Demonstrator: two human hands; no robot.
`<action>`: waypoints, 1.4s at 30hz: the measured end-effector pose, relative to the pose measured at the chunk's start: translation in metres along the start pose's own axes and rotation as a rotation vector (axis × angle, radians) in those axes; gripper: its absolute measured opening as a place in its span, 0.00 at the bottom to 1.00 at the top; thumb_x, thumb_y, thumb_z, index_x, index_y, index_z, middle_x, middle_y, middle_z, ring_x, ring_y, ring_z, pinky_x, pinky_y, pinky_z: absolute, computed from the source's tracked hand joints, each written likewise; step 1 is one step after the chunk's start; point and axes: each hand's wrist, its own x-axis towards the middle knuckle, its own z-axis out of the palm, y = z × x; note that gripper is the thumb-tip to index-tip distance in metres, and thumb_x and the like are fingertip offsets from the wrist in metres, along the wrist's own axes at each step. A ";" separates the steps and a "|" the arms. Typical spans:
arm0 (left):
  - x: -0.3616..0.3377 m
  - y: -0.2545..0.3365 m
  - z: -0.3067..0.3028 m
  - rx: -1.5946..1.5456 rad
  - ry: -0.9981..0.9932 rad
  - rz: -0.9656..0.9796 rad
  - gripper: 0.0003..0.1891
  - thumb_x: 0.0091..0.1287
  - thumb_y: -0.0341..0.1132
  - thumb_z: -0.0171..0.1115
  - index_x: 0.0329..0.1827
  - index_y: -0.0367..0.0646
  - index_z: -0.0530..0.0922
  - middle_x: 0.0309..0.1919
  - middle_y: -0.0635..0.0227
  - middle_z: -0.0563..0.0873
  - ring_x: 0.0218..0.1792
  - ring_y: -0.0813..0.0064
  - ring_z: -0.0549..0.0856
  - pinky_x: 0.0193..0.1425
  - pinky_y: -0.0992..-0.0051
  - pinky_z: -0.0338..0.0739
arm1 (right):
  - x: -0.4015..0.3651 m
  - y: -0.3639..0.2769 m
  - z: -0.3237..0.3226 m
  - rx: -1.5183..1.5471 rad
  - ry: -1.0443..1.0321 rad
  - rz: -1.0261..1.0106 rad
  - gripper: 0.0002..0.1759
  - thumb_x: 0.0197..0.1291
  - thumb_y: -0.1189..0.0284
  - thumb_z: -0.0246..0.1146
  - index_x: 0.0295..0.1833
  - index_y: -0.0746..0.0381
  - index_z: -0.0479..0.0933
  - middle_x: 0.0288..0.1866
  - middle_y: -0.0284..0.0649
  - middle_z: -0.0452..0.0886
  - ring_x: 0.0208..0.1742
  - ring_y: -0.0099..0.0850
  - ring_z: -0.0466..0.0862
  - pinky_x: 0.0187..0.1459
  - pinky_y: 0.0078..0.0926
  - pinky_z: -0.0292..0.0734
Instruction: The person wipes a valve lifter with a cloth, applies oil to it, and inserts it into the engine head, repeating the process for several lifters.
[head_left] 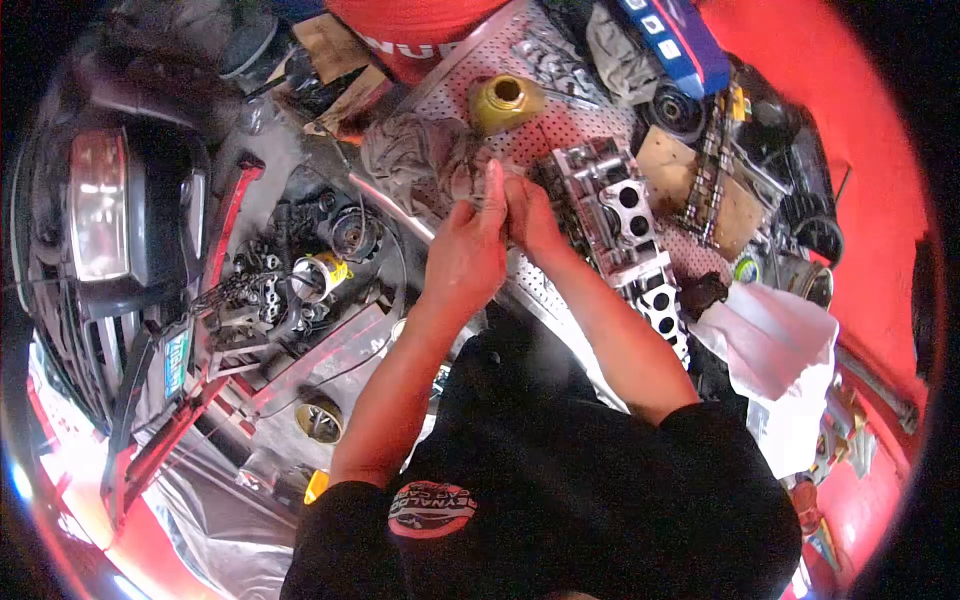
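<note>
My left hand [466,250] and my right hand [527,212] meet at the middle of the view, pressed together over a crumpled grey rag [415,155]. The fingers of both hands pinch the rag's right edge. Whether something small is held inside the cloth is hidden. The rag lies on a perforated metal tray [480,60], just left of a metal cylinder head [625,225] with round and oval ports.
A brass-coloured cup [505,100] stands behind the rag. A timing chain [712,165] on cardboard and a white cloth [775,350] lie to the right. At left sit a stripped motorcycle engine [300,275], its tail light [98,205] and red body panels.
</note>
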 end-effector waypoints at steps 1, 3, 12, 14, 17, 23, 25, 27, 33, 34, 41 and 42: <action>-0.001 0.004 0.002 0.060 -0.046 -0.005 0.44 0.61 0.22 0.54 0.81 0.51 0.46 0.34 0.48 0.81 0.38 0.44 0.82 0.46 0.49 0.76 | -0.002 0.000 0.001 -0.040 -0.006 -0.064 0.25 0.75 0.55 0.48 0.42 0.67 0.76 0.41 0.49 0.83 0.43 0.34 0.81 0.46 0.36 0.75; -0.003 0.009 0.002 0.184 -0.130 -0.020 0.45 0.61 0.21 0.55 0.81 0.51 0.46 0.37 0.51 0.83 0.40 0.51 0.84 0.45 0.54 0.78 | -0.014 -0.008 -0.001 -0.208 -0.045 -0.192 0.25 0.75 0.55 0.47 0.44 0.67 0.76 0.41 0.49 0.82 0.41 0.37 0.80 0.47 0.38 0.74; 0.006 -0.033 0.010 -1.078 0.124 -0.417 0.30 0.62 0.18 0.58 0.69 0.40 0.66 0.40 0.66 0.84 0.37 0.77 0.82 0.42 0.77 0.78 | -0.004 -0.021 0.010 -0.244 0.210 -0.233 0.22 0.75 0.59 0.49 0.40 0.66 0.78 0.32 0.49 0.81 0.31 0.40 0.79 0.40 0.36 0.75; 0.011 -0.045 -0.001 -1.220 0.293 -0.540 0.18 0.62 0.20 0.62 0.56 0.36 0.75 0.38 0.68 0.83 0.36 0.77 0.82 0.42 0.78 0.79 | -0.005 -0.043 0.002 -0.162 0.325 -0.202 0.21 0.75 0.60 0.50 0.39 0.65 0.79 0.30 0.45 0.82 0.30 0.34 0.79 0.37 0.32 0.75; 0.029 -0.066 -0.016 -0.901 0.572 -0.359 0.15 0.62 0.24 0.65 0.52 0.37 0.78 0.38 0.63 0.86 0.39 0.73 0.85 0.43 0.75 0.80 | -0.003 -0.057 -0.008 0.194 0.283 -0.144 0.21 0.75 0.60 0.51 0.37 0.64 0.81 0.26 0.36 0.81 0.26 0.23 0.78 0.30 0.23 0.72; 0.027 -0.067 -0.007 -0.114 0.216 -0.305 0.14 0.65 0.36 0.66 0.52 0.43 0.83 0.47 0.54 0.87 0.49 0.60 0.87 0.53 0.66 0.79 | -0.056 -0.076 0.019 0.354 0.151 0.192 0.20 0.74 0.57 0.54 0.46 0.65 0.78 0.29 0.37 0.80 0.26 0.25 0.80 0.30 0.24 0.74; -0.018 -0.038 -0.013 -0.238 0.314 -0.336 0.15 0.65 0.36 0.66 0.53 0.43 0.83 0.48 0.55 0.87 0.50 0.58 0.87 0.53 0.66 0.79 | -0.091 -0.053 0.031 0.289 0.207 0.143 0.20 0.74 0.56 0.54 0.45 0.64 0.78 0.29 0.38 0.80 0.26 0.27 0.81 0.31 0.25 0.76; -0.068 -0.026 0.001 -0.259 0.282 -0.096 0.13 0.62 0.34 0.67 0.50 0.43 0.83 0.47 0.57 0.87 0.51 0.56 0.84 0.56 0.65 0.77 | -0.121 -0.046 0.037 0.493 0.163 0.269 0.19 0.75 0.56 0.52 0.46 0.62 0.76 0.32 0.38 0.80 0.29 0.27 0.81 0.32 0.26 0.77; -0.190 -0.031 0.034 -0.110 0.197 0.101 0.14 0.54 0.30 0.70 0.45 0.44 0.82 0.46 0.63 0.85 0.52 0.51 0.79 0.57 0.60 0.74 | -0.212 0.005 0.057 0.621 0.052 0.528 0.17 0.75 0.55 0.52 0.47 0.58 0.75 0.37 0.35 0.79 0.35 0.27 0.81 0.33 0.29 0.80; -0.202 -0.037 0.035 -0.153 0.224 0.122 0.12 0.56 0.30 0.69 0.43 0.43 0.82 0.44 0.62 0.86 0.49 0.52 0.80 0.55 0.59 0.75 | -0.227 0.008 0.062 0.620 -0.002 0.535 0.18 0.74 0.53 0.53 0.50 0.57 0.74 0.39 0.36 0.79 0.38 0.30 0.82 0.34 0.31 0.80; -0.290 -0.042 0.069 -0.431 0.348 0.008 0.13 0.60 0.33 0.68 0.46 0.39 0.82 0.39 0.58 0.86 0.42 0.54 0.82 0.46 0.60 0.78 | -0.299 -0.014 0.069 0.410 -0.126 0.622 0.20 0.72 0.55 0.56 0.54 0.62 0.73 0.44 0.39 0.80 0.41 0.33 0.83 0.39 0.33 0.79; -0.302 -0.030 0.066 -0.453 0.268 -0.092 0.17 0.59 0.34 0.69 0.49 0.39 0.81 0.40 0.57 0.85 0.42 0.54 0.81 0.47 0.59 0.78 | -0.303 -0.008 0.062 0.348 -0.138 0.615 0.20 0.72 0.56 0.57 0.54 0.63 0.73 0.45 0.39 0.80 0.41 0.33 0.83 0.40 0.34 0.79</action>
